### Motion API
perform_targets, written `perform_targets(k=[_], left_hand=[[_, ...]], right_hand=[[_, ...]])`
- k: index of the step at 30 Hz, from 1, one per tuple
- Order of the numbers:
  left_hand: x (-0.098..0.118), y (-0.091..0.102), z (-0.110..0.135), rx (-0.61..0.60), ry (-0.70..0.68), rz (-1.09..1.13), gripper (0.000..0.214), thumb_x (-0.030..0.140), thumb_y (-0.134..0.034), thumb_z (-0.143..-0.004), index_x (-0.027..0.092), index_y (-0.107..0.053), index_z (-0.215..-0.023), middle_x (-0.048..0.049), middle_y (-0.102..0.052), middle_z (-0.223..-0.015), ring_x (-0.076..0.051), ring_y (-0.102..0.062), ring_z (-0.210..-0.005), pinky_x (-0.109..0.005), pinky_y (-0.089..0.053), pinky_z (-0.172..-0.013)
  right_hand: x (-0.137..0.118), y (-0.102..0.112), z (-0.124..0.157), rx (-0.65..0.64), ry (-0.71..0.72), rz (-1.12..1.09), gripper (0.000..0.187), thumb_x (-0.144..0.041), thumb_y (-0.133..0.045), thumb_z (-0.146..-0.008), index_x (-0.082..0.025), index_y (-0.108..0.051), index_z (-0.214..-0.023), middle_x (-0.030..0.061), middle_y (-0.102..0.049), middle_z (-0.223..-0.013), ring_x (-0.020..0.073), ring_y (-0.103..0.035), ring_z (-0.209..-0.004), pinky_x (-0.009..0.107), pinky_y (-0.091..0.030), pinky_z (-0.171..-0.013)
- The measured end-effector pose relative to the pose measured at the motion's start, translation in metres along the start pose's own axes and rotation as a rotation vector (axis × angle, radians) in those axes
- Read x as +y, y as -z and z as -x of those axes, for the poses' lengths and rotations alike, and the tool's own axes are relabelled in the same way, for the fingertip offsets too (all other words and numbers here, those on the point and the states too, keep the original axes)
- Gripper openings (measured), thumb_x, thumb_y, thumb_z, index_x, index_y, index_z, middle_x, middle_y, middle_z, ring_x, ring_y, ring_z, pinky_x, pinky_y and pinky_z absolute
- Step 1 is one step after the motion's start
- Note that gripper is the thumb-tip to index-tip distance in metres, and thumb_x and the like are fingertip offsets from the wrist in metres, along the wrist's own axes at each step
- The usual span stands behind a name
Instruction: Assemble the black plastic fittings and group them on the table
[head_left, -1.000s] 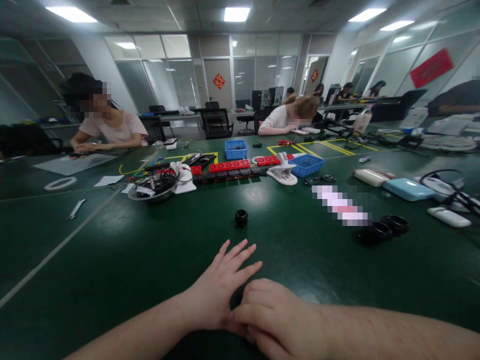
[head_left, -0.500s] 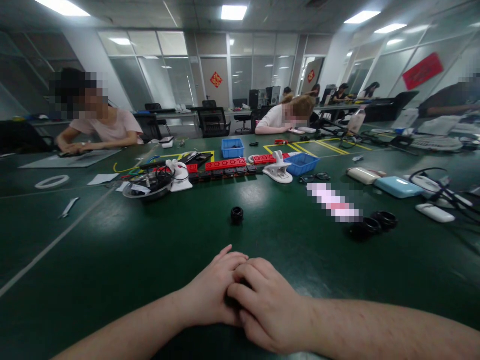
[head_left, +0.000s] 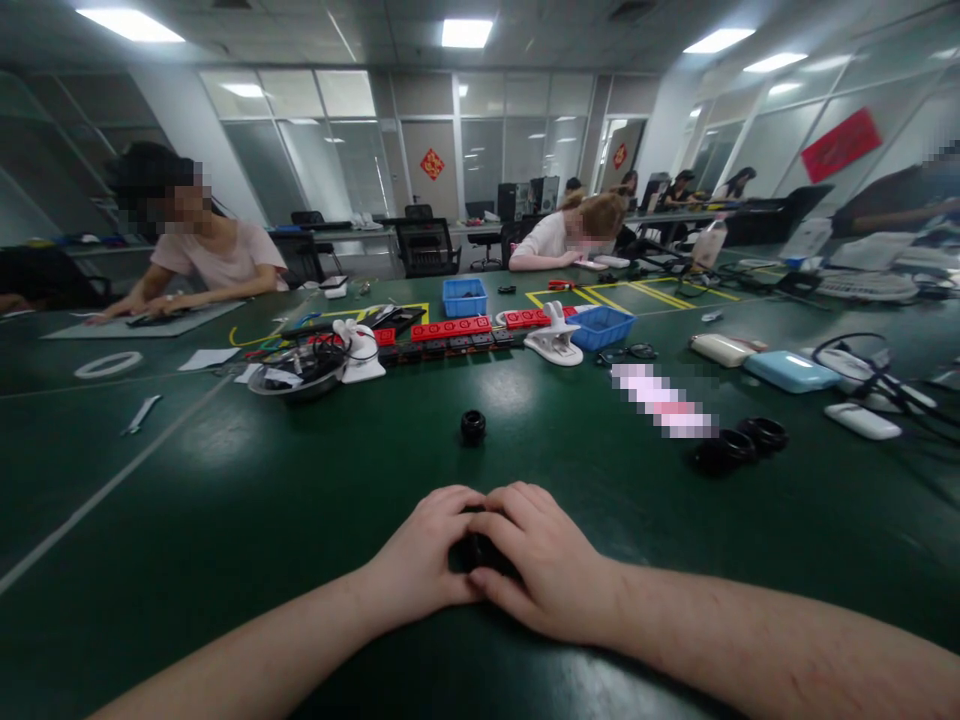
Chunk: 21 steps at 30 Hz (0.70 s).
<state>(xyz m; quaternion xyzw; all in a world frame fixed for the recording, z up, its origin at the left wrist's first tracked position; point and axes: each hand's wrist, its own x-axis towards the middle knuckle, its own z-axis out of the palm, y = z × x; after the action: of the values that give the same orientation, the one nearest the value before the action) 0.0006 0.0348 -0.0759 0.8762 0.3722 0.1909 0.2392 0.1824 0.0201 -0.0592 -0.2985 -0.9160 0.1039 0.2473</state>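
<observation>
My left hand (head_left: 431,553) and my right hand (head_left: 541,560) meet over the green table top, their fingers curled together. Between them they hold a dark black object (head_left: 486,552), mostly covered by the fingers; its exact kind does not show. The fingertips of both hands touch at the top, and the thumbs come together at the bottom. Just beyond the hands, a small black ring-shaped part (head_left: 473,427) with a hollow middle stands on the table. Off to the right lie two more black round hollow parts, the nearer one (head_left: 724,452) and the farther one (head_left: 765,434), side by side.
Farther back are a bowl of cables (head_left: 296,375), a white clip stand (head_left: 555,335), a red-and-black strip (head_left: 454,335) and a blue basket (head_left: 604,327). To the right lie a light blue case (head_left: 791,371) and a white device (head_left: 862,421). Other people sit at the tables beyond.
My hands have shifted from overlapping to side by side, fingertips meeting. My right hand has moved slightly up, and more of the black object between them shows.
</observation>
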Motion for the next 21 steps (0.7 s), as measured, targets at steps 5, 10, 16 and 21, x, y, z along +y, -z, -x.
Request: perform_targets(k=[5, 10, 16, 21], left_hand=[[-0.007, -0.0035, -0.0018, -0.032, -0.034, 0.009, 0.043, 0.029, -0.073, -0.062, 0.025, -0.062, -0.103, -0.0016, -0.055, -0.122, -0.026, -0.042, -0.119, -0.044, -0.025, -0.104], [-0.0044, -0.0028, -0.0029, -0.034, -0.038, 0.012, 0.047, 0.03, -0.074, -0.062, 0.026, -0.06, -0.108, -0.0002, -0.053, -0.125, -0.025, -0.042, -0.119, -0.042, -0.025, -0.105], [-0.0053, -0.0031, -0.0024, -0.024, -0.033, 0.008, 0.039, 0.036, -0.073, -0.063, 0.024, -0.064, -0.099, -0.0016, -0.053, -0.125, -0.026, -0.042, -0.118, -0.041, -0.026, -0.105], [-0.0063, -0.0023, -0.0025, -0.055, -0.005, -0.016, 0.048, 0.029, -0.075, -0.059, 0.024, -0.062, -0.105, -0.0028, -0.051, -0.127, -0.027, -0.04, -0.12, -0.042, -0.026, -0.104]], right_hand=[[0.0019, 0.0009, -0.0013, 0.018, 0.11, -0.079, 0.025, -0.019, -0.044, -0.076, -0.014, -0.054, -0.098, 0.0109, -0.053, -0.098, 0.0212, -0.046, -0.092, 0.038, -0.041, -0.08], [0.0023, 0.0003, -0.0018, 0.064, 0.221, -0.176, 0.024, -0.014, -0.043, -0.066, -0.014, -0.055, -0.086, 0.0083, -0.055, -0.091, 0.019, -0.047, -0.09, 0.036, -0.041, -0.083], [-0.0009, 0.0033, -0.0029, 0.058, 0.264, -0.148, 0.017, -0.017, -0.043, -0.066, -0.016, -0.057, -0.076, 0.0061, -0.056, -0.086, 0.0197, -0.045, -0.093, 0.039, -0.034, -0.09], [-0.0005, 0.0023, -0.0018, 0.053, 0.336, -0.182, 0.017, -0.024, -0.043, -0.068, -0.017, -0.057, -0.074, 0.0036, -0.056, -0.076, 0.0186, -0.047, -0.09, 0.041, -0.03, -0.095]])
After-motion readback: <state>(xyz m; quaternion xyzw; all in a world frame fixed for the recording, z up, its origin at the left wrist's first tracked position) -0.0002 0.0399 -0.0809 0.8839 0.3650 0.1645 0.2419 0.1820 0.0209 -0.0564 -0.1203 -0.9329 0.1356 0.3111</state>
